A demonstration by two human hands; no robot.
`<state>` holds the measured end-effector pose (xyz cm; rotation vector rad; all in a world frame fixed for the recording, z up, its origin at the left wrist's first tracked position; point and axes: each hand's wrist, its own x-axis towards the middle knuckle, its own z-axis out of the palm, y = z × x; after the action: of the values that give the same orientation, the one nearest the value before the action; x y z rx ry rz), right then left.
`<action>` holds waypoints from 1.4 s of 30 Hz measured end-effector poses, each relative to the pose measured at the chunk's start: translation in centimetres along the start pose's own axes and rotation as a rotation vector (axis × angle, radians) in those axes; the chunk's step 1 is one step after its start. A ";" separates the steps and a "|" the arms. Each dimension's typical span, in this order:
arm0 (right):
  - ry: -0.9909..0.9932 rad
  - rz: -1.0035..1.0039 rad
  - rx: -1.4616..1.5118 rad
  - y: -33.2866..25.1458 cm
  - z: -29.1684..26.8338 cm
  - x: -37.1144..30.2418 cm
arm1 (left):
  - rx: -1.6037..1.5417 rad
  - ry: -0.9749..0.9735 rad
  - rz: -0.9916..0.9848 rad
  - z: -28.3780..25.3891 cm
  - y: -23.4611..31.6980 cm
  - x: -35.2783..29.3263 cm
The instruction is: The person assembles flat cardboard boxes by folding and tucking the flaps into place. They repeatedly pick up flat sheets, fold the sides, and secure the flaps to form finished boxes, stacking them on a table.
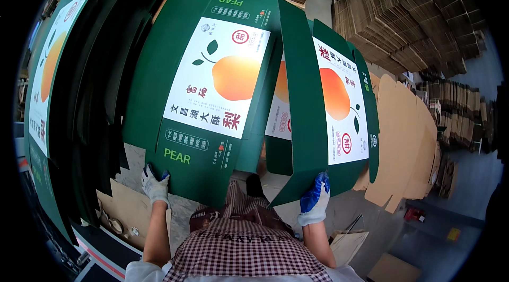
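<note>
A large green fruit carton [143, 85] is spread out in front of me, its flaps partly unfolded. Its left panel [183, 107] carries a white label with a yellow-orange fruit and green leaves. The right panel [347, 123] has a similar label and stands at an angle, with a gap between the two. Gloved in white and blue, my left hand [155, 184] is closed on the lower left edge of the carton. My right hand [316, 200], in a matching glove, grips the lower edge of the right panel. Both thumbs and fingers are partly hidden by the cardboard.
Upright green cartons [47, 80] stand in a dense row on my left. Flat brown cardboard [405, 139] lies to the right, with tall stacks of folded brown cartons [392, 22] behind it. Tape rolls [115, 225] lie at the lower left. A red object [414, 214] is on the right.
</note>
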<state>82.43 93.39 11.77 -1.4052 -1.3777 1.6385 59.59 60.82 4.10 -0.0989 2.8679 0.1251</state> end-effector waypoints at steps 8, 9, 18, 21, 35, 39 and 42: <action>0.138 0.166 0.192 0.3 2.6 0.6 | 0.047 0.186 0.345 -1.4 3.3 0.2; 0.139 0.175 0.179 0.8 2.8 0.7 | -0.041 0.214 0.461 -1.7 5.0 1.1; 0.201 0.233 0.117 2.4 4.9 0.2 | -0.381 0.028 1.172 -3.0 28.2 8.2; 0.259 0.258 0.076 2.7 5.5 -0.1 | -0.425 0.028 1.265 -1.6 34.0 10.9; 0.345 0.431 -0.087 6.9 6.8 -1.4 | -0.337 -0.017 1.285 1.2 41.5 14.8; 0.348 0.476 -0.052 6.8 7.3 -1.1 | -0.244 0.008 1.299 1.4 41.3 14.9; 0.346 0.485 -0.051 6.8 7.3 -0.9 | -0.194 0.008 1.290 1.3 41.2 14.6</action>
<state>77.11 88.06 5.14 -2.0590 -0.9321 1.5398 42.59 101.07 2.05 1.6642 2.4121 0.6120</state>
